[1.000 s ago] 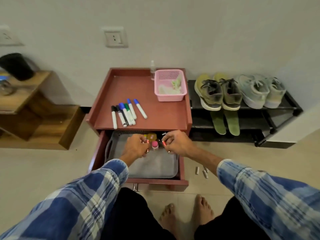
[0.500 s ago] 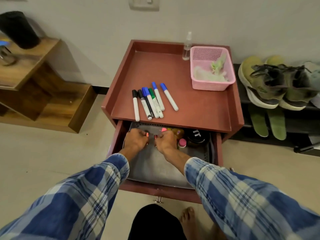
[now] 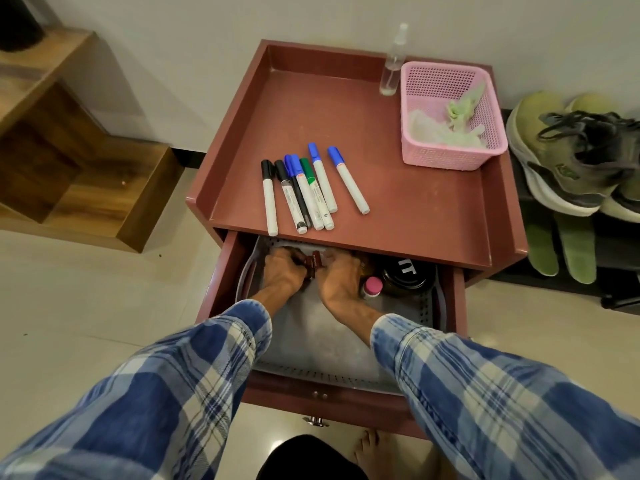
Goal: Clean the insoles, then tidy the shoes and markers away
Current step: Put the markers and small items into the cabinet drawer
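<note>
Several white markers (image 3: pixel 304 188) with black, blue and green caps lie in a row on the red-brown cabinet top (image 3: pixel 398 209). Below it the drawer (image 3: pixel 329 396) stands open with a grey tray (image 3: pixel 311 337) inside. Both my hands reach deep into the tray's back left part. My left hand (image 3: pixel 282 273) and my right hand (image 3: pixel 337 277) are curled together around a few red-capped markers (image 3: pixel 313 263), fingers partly hidden under the cabinet top. Olive shoes (image 3: pixel 568 157) sit on the black rack at the right, with two green insoles (image 3: pixel 561 247) below them.
A pink basket (image 3: pixel 450 157) with cloths and a clear spray bottle (image 3: pixel 393 64) stand at the back right of the cabinet top. In the drawer, a black jar (image 3: pixel 408 275) and a pink-capped bottle (image 3: pixel 372 285) sit right of my hands. A wooden shelf (image 3: pixel 86 161) stands left.
My view has dropped closer over the cabinet. Both hands have pushed the red markers further back and left in the drawer tray and drawn together.
</note>
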